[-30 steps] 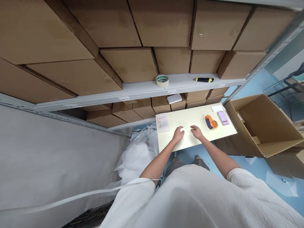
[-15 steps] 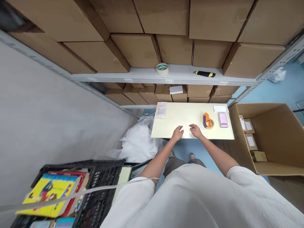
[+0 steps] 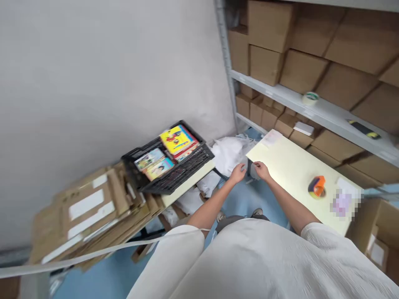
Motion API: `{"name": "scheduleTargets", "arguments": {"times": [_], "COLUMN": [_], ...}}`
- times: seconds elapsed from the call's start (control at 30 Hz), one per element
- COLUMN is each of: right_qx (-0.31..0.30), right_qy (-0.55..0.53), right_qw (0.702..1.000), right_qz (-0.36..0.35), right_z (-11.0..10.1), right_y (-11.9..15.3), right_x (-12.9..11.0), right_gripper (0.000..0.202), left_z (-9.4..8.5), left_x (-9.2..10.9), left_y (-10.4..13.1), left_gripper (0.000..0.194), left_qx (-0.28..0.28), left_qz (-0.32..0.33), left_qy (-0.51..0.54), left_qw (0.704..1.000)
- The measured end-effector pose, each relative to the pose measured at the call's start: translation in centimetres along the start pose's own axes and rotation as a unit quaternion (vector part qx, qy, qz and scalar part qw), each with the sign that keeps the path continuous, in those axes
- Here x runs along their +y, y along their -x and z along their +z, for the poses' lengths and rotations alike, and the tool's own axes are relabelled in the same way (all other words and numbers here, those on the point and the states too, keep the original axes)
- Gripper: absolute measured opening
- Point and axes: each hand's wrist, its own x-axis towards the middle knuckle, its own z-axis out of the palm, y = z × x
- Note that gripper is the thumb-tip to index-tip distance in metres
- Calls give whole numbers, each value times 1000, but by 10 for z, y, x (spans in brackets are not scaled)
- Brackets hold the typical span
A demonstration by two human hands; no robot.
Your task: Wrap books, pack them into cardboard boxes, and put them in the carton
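My left hand (image 3: 237, 173) hangs in the air over the floor gap, fingers loosely curved and apart, holding nothing. Close by on its right, my right hand (image 3: 262, 170) is at the near left edge of the cream tabletop (image 3: 286, 166), its fingers parted and empty. On that tabletop lie an orange tape dispenser with tape (image 3: 318, 187), a blurred pinkish packet (image 3: 342, 203) and a pale printed sheet or bag (image 3: 271, 138). To the left of my hands, a black plastic crate (image 3: 193, 160) holds picture books (image 3: 178, 140), the top one yellow.
Flattened cardboard (image 3: 118, 195) is stacked left of the crate. White plastic bags (image 3: 229, 151) bunch between the tables. Shelves of cartons (image 3: 305, 70) stand behind, with a tape roll (image 3: 310, 98) and a utility knife (image 3: 364, 129). An open carton (image 3: 368, 224) is at right.
My view has turned left, bringing the crate and flattened cardboard further in. My hands have shifted from over the tabletop to its left end, and they remain empty.
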Motion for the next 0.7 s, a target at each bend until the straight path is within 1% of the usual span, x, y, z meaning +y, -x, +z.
{"name": "scheduleTargets", "arguments": {"times": [0.1, 0.23, 0.37, 0.53, 0.6, 0.7], "right_qx": [-61, -129, -174, -224, -244, -283], "right_qy": [5, -6, -11, 1, 7, 15], "right_qw": [996, 982, 965, 941, 929, 910], "right_qz": [-61, -139, -195, -252, -276, -303], "right_z": [59, 142, 221, 310, 344, 398], "right_y": [-4, 9, 37, 77, 92, 113], "right_x": [-45, -105, -157, -212, -230, -255], "right_gripper": [34, 35, 35, 34, 33, 33], "left_z": [-58, -131, -198, -276, -305, -343], "left_x": [-27, -64, -101, -144, -161, -187], "left_y": [33, 81, 130, 187, 209, 244], "left_gripper": [41, 46, 43, 43, 44, 44], "left_qx": [74, 154, 221, 272, 294, 328], "left_qz": [-3, 8, 27, 70, 58, 15], "left_qy": [-7, -24, -33, -48, -51, -49], "left_qw": [997, 988, 974, 959, 953, 943]}}
